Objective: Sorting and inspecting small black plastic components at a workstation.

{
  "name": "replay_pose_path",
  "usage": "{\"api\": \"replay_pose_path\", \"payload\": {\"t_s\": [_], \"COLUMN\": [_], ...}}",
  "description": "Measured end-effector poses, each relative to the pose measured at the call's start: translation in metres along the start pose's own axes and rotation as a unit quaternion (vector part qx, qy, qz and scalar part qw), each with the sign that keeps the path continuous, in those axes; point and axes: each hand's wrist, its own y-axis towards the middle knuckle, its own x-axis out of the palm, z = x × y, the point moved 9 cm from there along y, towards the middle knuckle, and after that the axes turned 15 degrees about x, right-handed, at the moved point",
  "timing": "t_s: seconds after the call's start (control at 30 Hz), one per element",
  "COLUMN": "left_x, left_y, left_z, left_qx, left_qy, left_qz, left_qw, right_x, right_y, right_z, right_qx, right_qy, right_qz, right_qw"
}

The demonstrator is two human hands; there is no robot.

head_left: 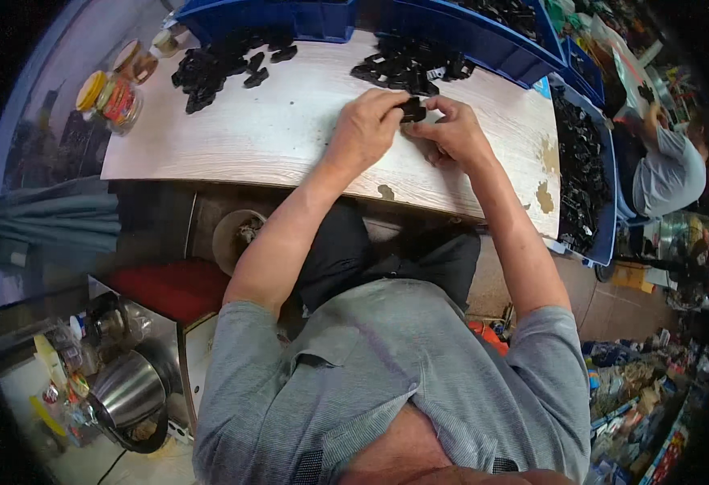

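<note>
Above the white wood-grain table [249, 149], both my hands meet at one small black plastic part [412, 111]. My left hand [367, 129] pinches it from the left between thumb and fingers. From the right, my right hand [454, 133] closes thumb and forefinger on its other side. Just beyond my hands lies a pile of similar black parts [403, 66]. A second black pile [209, 71] spreads over the table's far left, with a few loose pieces beside it. The part's finer shape is hidden by my fingers.
Blue bins [484, 36] stand along the table's far edge. Another blue crate [585, 170] full of black parts is at the right. A yellow-lidded jar [110, 101] sits at the left corner. Below left are a bucket [229, 242] and a steel kettle [132, 388]. Someone in grey [668, 174] sits far right.
</note>
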Motion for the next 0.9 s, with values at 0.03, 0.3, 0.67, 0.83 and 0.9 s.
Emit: {"api": "replay_pose_path", "payload": {"t_s": [0.03, 0.3, 0.67, 0.83, 0.9], "left_x": [-0.004, 0.015, 0.020, 0.018, 0.004], "left_y": [0.000, 0.008, -0.007, -0.007, -0.004], "left_z": [-0.006, 0.013, 0.036, 0.034, 0.039], "left_qx": [-0.020, 0.042, 0.148, 0.123, 0.155], "left_qy": [-0.009, -0.001, 0.217, 0.213, 0.201], "left_qz": [0.018, -0.094, -0.178, -0.184, -0.116], "left_qw": [1.000, 0.995, 0.948, 0.952, 0.960], "right_x": [0.000, -0.015, -0.005, -0.009, -0.001], "right_y": [0.001, 0.007, 0.003, 0.003, -0.005], "right_z": [0.002, 0.000, 0.002, 0.000, -0.001], "right_qx": [0.003, -0.080, -0.045, -0.057, -0.025], "right_qy": [0.002, -0.125, -0.065, -0.076, -0.036], "right_qz": [0.004, 0.082, 0.046, 0.062, 0.032], "right_qw": [1.000, 0.986, 0.996, 0.994, 0.999]}}
